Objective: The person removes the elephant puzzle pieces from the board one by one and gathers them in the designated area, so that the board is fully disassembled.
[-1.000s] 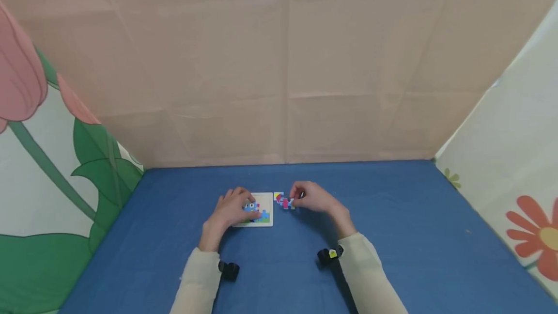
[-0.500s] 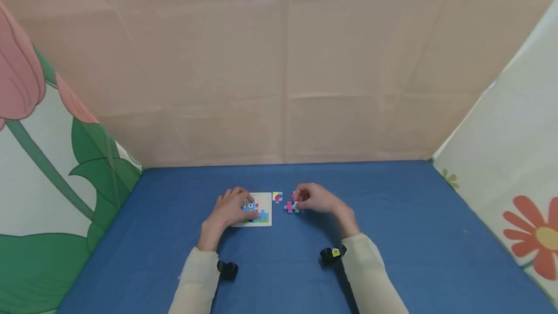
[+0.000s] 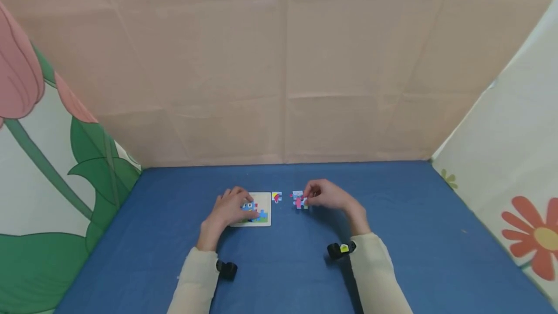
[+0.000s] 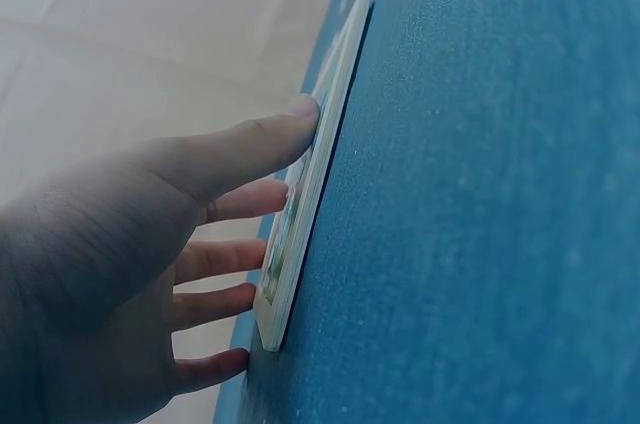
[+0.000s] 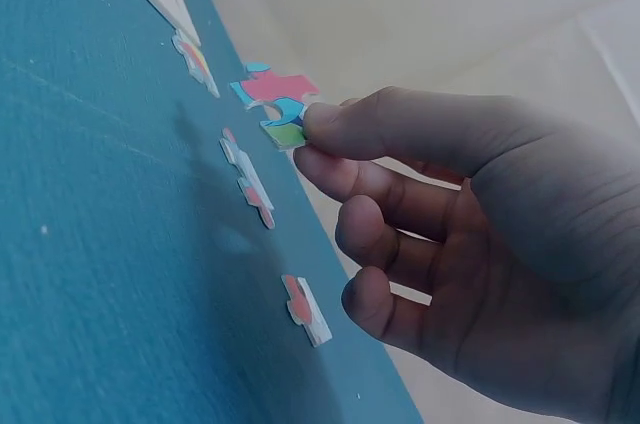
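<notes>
My right hand [image 3: 329, 195] pinches a pink, blue and green jigsaw piece [image 5: 275, 89] between thumb and forefinger, raised off the table; its other fingers are bent and hold nothing. In the head view that jigsaw piece [image 3: 300, 203] appears beside a light-blue loose piece [image 3: 297, 193]. My left hand [image 3: 228, 209] rests on the left part of a pale puzzle board [image 3: 263, 201]. In the left wrist view the thumb [image 4: 270, 139] presses on the board's face and the fingers are spread. Blue and green pieces sit in the board, partly hidden by the hand.
A yellow and red loose piece [image 3: 276, 196] lies just right of the board. Other loose pieces, one light blue [image 5: 247, 174] and one with a red patch [image 5: 306, 309], lie on the blue tablecloth [image 3: 279, 265]. A beige wall [image 3: 283, 86] stands behind.
My right hand has moved right, away from the board, with the pink jigsaw piece in its pinch. The yellow and red piece stays beside the board. My left hand has barely moved.
</notes>
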